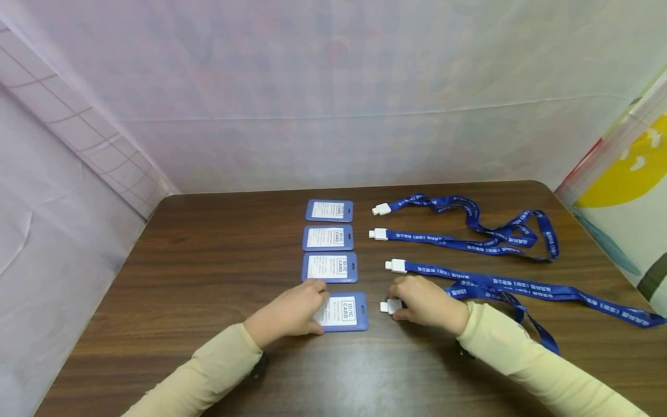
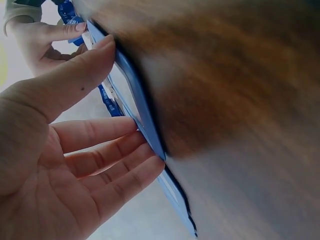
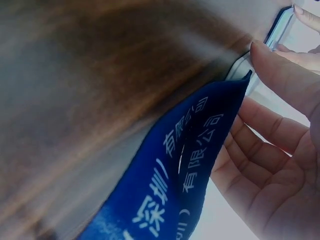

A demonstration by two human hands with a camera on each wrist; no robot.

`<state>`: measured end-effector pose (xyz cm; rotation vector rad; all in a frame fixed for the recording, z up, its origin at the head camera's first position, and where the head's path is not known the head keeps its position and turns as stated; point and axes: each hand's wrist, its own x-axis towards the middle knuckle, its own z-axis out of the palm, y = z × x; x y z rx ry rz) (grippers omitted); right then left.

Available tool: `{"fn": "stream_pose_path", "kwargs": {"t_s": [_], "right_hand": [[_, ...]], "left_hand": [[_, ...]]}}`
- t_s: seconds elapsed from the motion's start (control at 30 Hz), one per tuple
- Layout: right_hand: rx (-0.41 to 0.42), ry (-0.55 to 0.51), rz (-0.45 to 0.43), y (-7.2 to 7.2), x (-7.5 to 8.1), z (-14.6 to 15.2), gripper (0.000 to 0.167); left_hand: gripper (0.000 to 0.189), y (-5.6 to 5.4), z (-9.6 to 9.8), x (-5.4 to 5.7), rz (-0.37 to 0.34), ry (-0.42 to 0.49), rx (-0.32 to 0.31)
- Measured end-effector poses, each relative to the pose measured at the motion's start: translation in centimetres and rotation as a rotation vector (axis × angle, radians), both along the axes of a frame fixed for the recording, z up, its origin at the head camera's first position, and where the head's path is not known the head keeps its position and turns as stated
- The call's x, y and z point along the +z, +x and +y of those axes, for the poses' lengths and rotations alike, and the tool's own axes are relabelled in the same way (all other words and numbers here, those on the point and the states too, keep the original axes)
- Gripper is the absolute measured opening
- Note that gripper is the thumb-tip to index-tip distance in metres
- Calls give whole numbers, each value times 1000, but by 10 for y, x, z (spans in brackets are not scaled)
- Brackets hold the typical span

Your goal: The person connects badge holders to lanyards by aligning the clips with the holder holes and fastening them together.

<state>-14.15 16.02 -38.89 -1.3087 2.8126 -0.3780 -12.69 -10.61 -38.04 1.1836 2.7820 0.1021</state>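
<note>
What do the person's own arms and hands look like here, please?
The left sleeve and right sleeve are long, plain and pale cream-yellow. The left hand and right hand are gloveless, with no rings visible. A dark object shows under each sleeve's end, too unclear to identify.

It looks like a screened-off work nook. Pale sheets (image 1: 333, 139) across the frame's top back a table (image 1: 208, 249).

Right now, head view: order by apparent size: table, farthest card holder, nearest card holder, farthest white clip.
Table
Nearest card holder, partly behind the left hand; nearness helps
Farthest card holder
Farthest white clip
</note>
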Motion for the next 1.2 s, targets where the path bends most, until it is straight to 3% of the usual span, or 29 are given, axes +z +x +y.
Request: {"fn": "stream_pose_path", "kwargs": {"t_s": [1.2], "right_hand": [[9, 6, 7, 0, -1, -9, 22]], "left_hand": [[48, 0, 3, 5, -41, -37, 28]]}}
